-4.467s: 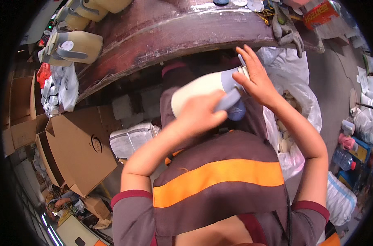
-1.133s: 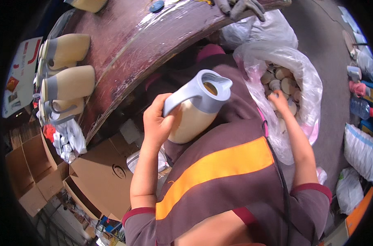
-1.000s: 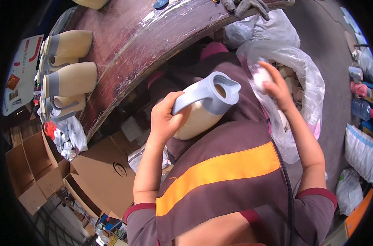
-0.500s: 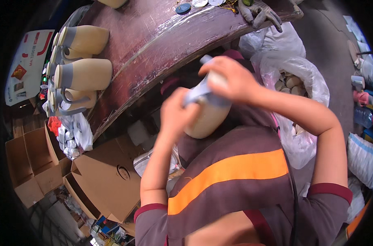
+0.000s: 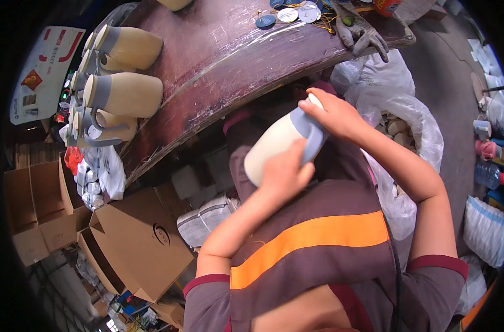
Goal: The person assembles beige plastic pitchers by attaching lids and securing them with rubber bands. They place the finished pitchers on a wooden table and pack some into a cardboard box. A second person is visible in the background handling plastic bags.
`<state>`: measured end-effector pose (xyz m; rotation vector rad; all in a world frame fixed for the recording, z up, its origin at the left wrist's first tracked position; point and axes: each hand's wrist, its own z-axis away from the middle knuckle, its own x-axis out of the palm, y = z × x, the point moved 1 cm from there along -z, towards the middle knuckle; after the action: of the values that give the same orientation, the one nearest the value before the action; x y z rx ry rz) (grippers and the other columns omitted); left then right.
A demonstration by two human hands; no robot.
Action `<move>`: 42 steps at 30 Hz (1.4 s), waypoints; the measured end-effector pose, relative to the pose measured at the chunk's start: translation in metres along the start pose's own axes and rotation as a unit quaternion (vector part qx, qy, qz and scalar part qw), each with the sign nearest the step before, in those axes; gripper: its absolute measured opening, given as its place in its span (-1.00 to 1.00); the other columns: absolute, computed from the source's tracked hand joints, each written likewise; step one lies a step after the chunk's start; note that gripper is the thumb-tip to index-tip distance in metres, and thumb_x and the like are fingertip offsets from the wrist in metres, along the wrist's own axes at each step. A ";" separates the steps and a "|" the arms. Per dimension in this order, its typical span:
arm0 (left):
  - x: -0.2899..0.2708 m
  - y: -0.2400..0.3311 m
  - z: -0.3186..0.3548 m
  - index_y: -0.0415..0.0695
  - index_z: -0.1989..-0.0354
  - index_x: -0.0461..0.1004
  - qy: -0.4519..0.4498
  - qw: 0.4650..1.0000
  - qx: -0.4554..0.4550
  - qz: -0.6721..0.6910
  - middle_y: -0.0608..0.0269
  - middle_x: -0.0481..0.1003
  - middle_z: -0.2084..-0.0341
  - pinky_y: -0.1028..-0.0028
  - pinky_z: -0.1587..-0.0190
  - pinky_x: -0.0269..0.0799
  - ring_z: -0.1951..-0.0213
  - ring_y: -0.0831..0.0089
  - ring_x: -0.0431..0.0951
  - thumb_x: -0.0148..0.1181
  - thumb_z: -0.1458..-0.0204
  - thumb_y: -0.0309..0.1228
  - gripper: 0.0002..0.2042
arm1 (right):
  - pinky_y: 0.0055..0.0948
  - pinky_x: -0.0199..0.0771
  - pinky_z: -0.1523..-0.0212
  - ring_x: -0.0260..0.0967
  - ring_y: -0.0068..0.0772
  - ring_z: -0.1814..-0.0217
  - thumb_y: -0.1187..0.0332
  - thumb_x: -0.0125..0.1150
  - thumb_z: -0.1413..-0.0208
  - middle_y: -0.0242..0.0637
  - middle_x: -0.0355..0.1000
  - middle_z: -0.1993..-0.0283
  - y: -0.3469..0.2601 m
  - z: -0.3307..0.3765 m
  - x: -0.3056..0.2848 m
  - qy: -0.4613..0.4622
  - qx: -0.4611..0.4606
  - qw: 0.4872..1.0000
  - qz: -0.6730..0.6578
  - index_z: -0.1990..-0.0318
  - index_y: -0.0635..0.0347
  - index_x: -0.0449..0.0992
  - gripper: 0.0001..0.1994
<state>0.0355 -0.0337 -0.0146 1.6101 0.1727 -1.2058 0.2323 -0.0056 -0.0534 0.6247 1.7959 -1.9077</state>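
Head view: we hold a cream jug (image 5: 274,145) between both hands.
Left fingers (image 5: 285,171): clamped around its body.
Right fingers (image 5: 332,113): closed over its grey-blue top.
Handling: we judge it light, rigid, smooth; grip the belly.
Beyond fingers: desk (image 5: 229,61), more jugs (image 5: 124,94).

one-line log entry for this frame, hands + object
left hand: grips cream jug body | right hand: on jug's grey top | finished jugs: lying on table

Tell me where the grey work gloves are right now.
The grey work gloves lie at the top right of the head view, on the brown table's edge, above the white plastic bags.
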 end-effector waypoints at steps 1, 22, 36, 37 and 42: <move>-0.017 -0.010 -0.009 -0.14 0.09 0.44 0.013 0.999 -0.006 -0.030 -0.16 0.49 0.40 0.23 0.27 0.46 0.38 -0.03 0.55 0.20 0.15 -0.41 -0.63 | -0.18 0.29 -0.13 0.32 0.01 -0.13 -0.12 0.03 -0.09 0.04 0.32 -0.13 -0.001 0.005 0.000 -0.004 0.015 1.000 -0.002 -0.18 0.22 0.29 -0.34; -0.043 -0.014 0.003 -0.14 0.40 0.31 0.054 0.798 -0.173 0.575 0.41 0.25 0.74 0.61 0.66 0.13 0.74 0.65 0.20 0.07 -0.20 -0.19 -0.73 | -0.30 0.26 -0.17 0.33 -0.13 -0.14 0.07 0.07 -0.17 -0.07 0.41 -0.06 -0.026 -0.142 0.003 -0.002 -0.198 0.977 -0.076 -0.03 0.23 0.47 -0.57; -0.038 -0.063 -0.015 -0.28 0.05 0.37 0.168 0.664 -0.223 0.694 0.10 0.54 0.31 0.56 0.42 0.42 0.44 0.50 0.51 -0.11 -0.27 -0.17 -0.63 | -0.43 0.47 0.30 0.46 -0.45 0.32 0.25 0.17 -0.14 -0.27 0.50 0.30 -0.028 -0.131 0.015 0.140 -0.059 0.953 -0.261 0.23 0.23 0.51 -0.78; -0.036 -0.062 -0.015 -0.28 0.03 0.37 0.174 0.694 -0.229 0.660 0.08 0.54 0.25 0.57 0.40 0.42 0.42 0.50 0.53 -0.10 -0.27 -0.17 -0.63 | -0.52 0.47 0.30 0.44 -0.55 0.30 0.29 0.21 -0.12 -0.33 0.48 0.29 -0.036 -0.093 0.024 0.085 0.012 0.920 -0.382 0.21 0.25 0.48 -0.78; -0.036 -0.057 -0.011 -0.22 0.06 0.44 0.139 0.850 -0.180 0.475 0.39 0.49 0.36 0.69 0.41 0.30 0.43 0.72 0.39 0.05 -0.20 -0.31 -0.74 | -0.56 0.48 0.28 0.39 -0.64 0.29 0.41 0.21 -0.12 -0.43 0.44 0.31 -0.063 -0.003 0.052 0.073 0.071 0.842 -0.530 0.18 0.26 0.45 -0.83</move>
<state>-0.0115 0.0150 -0.0246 1.2486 -0.2019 -0.1511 0.1528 0.0006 -0.0343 -0.3289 2.3742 -2.7262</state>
